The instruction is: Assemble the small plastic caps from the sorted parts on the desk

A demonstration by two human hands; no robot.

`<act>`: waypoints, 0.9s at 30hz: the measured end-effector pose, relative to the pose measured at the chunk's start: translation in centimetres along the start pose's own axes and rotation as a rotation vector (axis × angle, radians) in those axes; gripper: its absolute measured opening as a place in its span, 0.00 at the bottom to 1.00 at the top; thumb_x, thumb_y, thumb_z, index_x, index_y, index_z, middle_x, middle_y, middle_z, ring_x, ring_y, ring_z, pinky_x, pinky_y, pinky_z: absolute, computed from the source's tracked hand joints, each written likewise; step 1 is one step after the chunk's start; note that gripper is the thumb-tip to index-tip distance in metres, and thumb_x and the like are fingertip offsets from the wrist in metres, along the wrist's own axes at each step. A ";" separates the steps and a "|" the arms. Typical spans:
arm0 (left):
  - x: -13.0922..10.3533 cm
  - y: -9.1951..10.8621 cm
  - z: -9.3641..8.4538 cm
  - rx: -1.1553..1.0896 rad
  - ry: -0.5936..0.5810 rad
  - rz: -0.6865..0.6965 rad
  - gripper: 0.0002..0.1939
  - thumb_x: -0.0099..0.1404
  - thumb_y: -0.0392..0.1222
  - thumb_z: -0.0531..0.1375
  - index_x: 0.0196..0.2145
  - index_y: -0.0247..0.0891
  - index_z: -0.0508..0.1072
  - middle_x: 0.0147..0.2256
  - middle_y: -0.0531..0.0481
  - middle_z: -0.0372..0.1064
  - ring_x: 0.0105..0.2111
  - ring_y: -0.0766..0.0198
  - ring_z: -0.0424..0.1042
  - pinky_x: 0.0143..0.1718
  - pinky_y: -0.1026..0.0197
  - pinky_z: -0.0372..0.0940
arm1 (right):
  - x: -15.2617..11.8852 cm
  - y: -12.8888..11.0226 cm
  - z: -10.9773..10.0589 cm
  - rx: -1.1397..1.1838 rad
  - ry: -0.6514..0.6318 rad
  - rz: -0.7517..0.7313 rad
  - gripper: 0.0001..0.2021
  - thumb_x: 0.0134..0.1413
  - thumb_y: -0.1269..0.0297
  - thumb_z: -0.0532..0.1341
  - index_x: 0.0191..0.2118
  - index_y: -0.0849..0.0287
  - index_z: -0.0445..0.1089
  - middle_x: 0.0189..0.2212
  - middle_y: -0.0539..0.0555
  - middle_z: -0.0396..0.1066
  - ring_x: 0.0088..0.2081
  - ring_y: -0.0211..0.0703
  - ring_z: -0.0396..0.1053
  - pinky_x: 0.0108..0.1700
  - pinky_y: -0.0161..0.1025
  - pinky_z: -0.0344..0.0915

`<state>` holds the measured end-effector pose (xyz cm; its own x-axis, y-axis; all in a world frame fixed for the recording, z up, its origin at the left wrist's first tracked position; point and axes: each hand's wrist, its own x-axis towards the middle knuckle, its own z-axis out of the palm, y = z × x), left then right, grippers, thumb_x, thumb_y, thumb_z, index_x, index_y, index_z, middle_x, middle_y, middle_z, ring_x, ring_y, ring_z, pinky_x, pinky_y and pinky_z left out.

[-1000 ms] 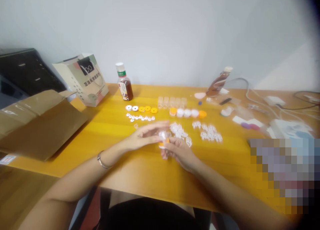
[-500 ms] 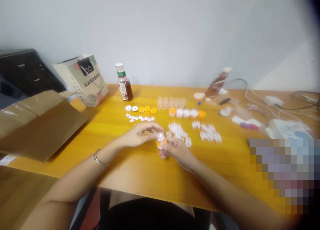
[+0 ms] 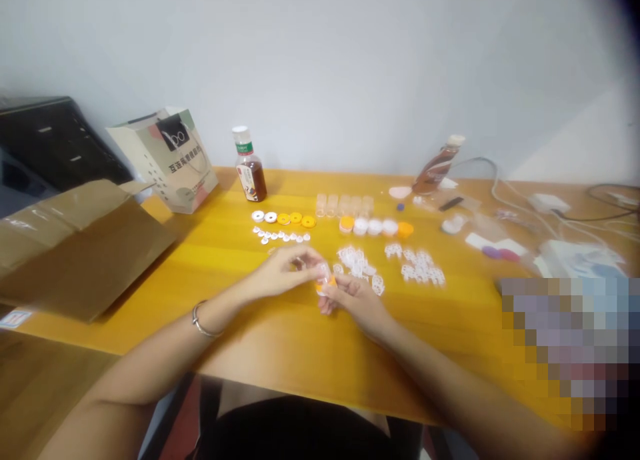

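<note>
Counted on the table [image 3: 300, 353], approx. where blurred:

2 hands are seen: left hand [image 3: 280, 277] and right hand [image 3: 357, 300], 1 small orange-and-clear piece [image 3: 324, 280] pinched between them.

2 drink bottles: 1 upright bottle [image 3: 249, 165], 1 tilted bottle [image 3: 434, 165].

1 paper bag [image 3: 167, 159]; 1 cardboard box [image 3: 75, 243].

Flat rings [image 3: 283, 218] in a row: 5 are counted, 2 white and 3 yellow.

Round caps [image 3: 375, 227] in a row: 5, i.e. 2 orange at the ends, 3 white between.

Clear tubes [image 3: 344, 205]: approx. 5, too blurred for certainty.

Tiny white bits [image 3: 281, 235]: approx. 10. White lattice pieces [image 3: 417, 265]: 2 heaps, no. per heap cannot be told.

1 bracelet [image 3: 203, 321] is seen.
</note>
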<state>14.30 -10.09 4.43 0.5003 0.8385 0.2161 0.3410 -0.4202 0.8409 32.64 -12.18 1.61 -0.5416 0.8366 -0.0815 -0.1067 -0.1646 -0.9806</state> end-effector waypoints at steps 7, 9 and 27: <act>-0.4 0.6 1.2 -0.078 0.052 0.049 0.10 0.62 0.42 0.54 0.37 0.32 0.67 0.31 0.47 0.67 0.31 0.67 0.66 0.35 0.63 0.62 | -0.6 -0.4 0.2 0.036 -0.016 -0.051 0.11 0.48 0.58 0.61 0.24 0.62 0.69 0.18 0.49 0.71 0.20 0.33 0.67 0.25 0.32 0.62; -0.4 0.7 1.2 -0.075 0.061 0.046 0.10 0.62 0.43 0.54 0.37 0.32 0.67 0.31 0.47 0.67 0.31 0.67 0.66 0.35 0.62 0.62 | -0.5 -0.3 0.2 0.049 -0.007 -0.055 0.11 0.47 0.58 0.62 0.24 0.61 0.69 0.18 0.48 0.70 0.20 0.32 0.66 0.25 0.32 0.63; 0.1 -0.1 2.9 -0.450 -0.040 -0.005 0.11 0.58 0.45 0.59 0.32 0.33 0.68 0.25 0.52 0.64 0.23 0.70 0.66 0.29 0.63 0.63 | -0.2 0.7 0.4 0.197 0.075 -0.130 0.15 0.49 0.49 0.59 0.31 0.57 0.69 0.25 0.51 0.71 0.30 0.38 0.68 0.36 0.37 0.63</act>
<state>16.65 -10.95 2.95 0.5329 0.8224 0.1993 -0.0322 -0.2156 0.9759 32.33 -12.69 1.05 -0.4500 0.8927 0.0232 -0.3363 -0.1454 -0.9305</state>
